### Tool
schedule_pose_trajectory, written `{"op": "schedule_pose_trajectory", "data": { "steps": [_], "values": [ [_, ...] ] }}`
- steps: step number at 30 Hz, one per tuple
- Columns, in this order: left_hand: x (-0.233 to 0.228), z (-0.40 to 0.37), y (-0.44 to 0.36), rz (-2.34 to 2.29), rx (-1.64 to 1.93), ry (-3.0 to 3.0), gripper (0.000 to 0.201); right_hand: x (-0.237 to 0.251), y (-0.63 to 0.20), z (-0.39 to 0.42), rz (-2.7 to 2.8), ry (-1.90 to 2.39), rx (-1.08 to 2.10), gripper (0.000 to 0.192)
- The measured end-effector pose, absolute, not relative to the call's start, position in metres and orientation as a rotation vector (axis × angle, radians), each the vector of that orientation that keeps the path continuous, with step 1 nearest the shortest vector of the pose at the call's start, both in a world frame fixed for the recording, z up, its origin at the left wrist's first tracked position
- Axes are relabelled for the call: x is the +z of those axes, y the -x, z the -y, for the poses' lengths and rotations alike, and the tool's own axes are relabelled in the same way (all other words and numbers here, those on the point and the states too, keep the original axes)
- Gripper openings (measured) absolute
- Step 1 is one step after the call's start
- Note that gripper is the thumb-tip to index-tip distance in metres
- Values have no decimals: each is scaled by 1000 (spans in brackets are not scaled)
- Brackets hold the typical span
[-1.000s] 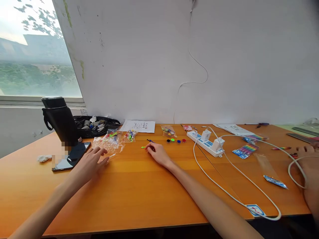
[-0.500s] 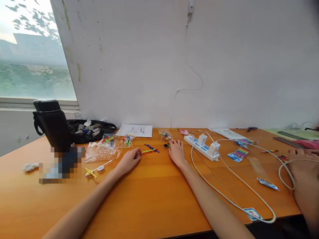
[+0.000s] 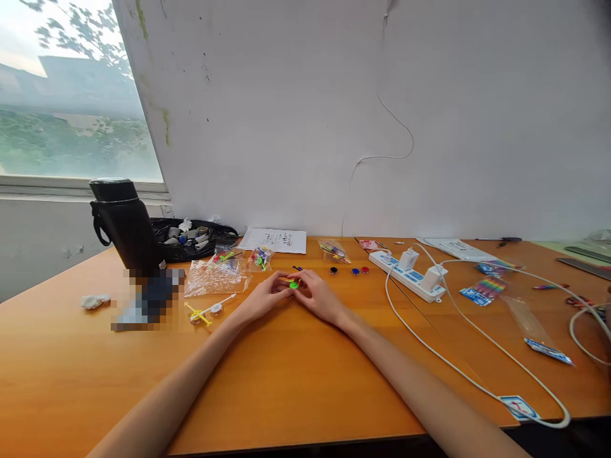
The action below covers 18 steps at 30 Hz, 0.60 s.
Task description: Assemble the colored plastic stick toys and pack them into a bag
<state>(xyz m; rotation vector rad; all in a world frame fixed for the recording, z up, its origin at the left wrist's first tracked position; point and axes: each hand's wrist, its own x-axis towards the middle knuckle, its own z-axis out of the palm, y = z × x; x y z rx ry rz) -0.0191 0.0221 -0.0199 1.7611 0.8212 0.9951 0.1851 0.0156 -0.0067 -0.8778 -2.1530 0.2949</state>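
Note:
My left hand [image 3: 263, 298] and my right hand [image 3: 319, 296] meet at the middle of the orange table [image 3: 296, 375]. Between their fingertips is a small green disc [image 3: 293, 285], pinched by my right hand. My left hand's fingers close on a thin yellow-green stick [image 3: 287, 278] that touches the disc. A blue stick [image 3: 297, 268] lies just behind the hands. Black [image 3: 333, 270], blue [image 3: 355, 271] and red [image 3: 365, 270] discs sit in a row to the right of it.
A black bottle [image 3: 125, 224], a blurred phone [image 3: 147, 300] and a black bag [image 3: 193, 236] stand at the left. Clear plastic bags [image 3: 214, 277] and a yellow-and-white stick piece [image 3: 204, 311] lie near my left hand. A power strip [image 3: 413, 275] with a white cable [image 3: 477, 375] is at the right.
My right hand took the green disc from the row and came back left. My left hand picked up the stick, and both hands now meet.

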Motion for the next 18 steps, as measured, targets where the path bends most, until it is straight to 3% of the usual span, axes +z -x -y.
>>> {"op": "schedule_pose_trajectory", "data": {
  "steps": [5,12,18],
  "values": [
    [-19,-22,19,-871,1038,-1770,34,-6,-173,-9,2171,830,447,28],
    [-15,-16,19,-1002,1018,-1732,34,-8,-200,-30,2041,1238,-23,18],
    [-17,-16,18,-1031,1000,-1771,34,-14,-215,-39,2115,1408,-100,18]
  ]
}}
